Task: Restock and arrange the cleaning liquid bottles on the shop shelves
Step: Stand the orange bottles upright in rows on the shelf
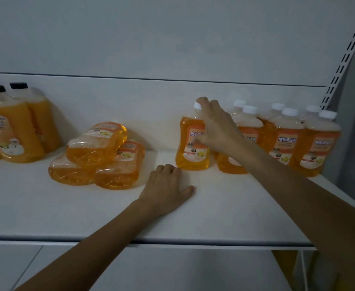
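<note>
Orange bottle (192,152), white cap, stands upright on shelf (235,206), centre-right of frame. R hand (216,129) grips its neck and cap, fingers curled round. L hand (168,187) rests palm-down on shelf just below-left, fingers relaxed, holding nothing. 3 lying bottles (96,156) centre-left; white-cap row (285,139) right; black-cap bottles (15,127) far left.

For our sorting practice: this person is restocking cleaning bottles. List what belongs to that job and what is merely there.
In the job: held bottle; right hand gripping its top; left hand flat on the shelf; standing row of bottles; pile of lying bottles.
Merely there: black-capped bottles, untouched; slotted post; back wall.
</note>
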A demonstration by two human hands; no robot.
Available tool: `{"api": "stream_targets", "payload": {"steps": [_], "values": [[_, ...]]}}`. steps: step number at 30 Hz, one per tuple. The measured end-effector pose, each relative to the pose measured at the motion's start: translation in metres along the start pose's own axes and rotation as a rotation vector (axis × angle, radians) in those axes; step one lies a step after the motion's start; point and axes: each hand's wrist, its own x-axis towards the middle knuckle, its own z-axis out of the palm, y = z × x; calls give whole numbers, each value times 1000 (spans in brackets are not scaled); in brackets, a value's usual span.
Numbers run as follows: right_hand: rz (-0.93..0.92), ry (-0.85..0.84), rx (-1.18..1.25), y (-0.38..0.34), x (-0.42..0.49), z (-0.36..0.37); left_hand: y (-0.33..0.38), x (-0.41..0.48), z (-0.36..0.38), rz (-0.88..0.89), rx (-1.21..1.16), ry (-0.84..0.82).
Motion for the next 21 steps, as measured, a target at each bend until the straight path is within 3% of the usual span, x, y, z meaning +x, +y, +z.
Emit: {"api": "stream_targets", "payload": {"steps": [15, 21], "values": [[161, -42, -84, 13, 40, 18, 0, -2, -4, 51, 29, -11], [170, -63, -247, 12, 37, 15, -10, -13, -30, 179, 25, 180]]}}
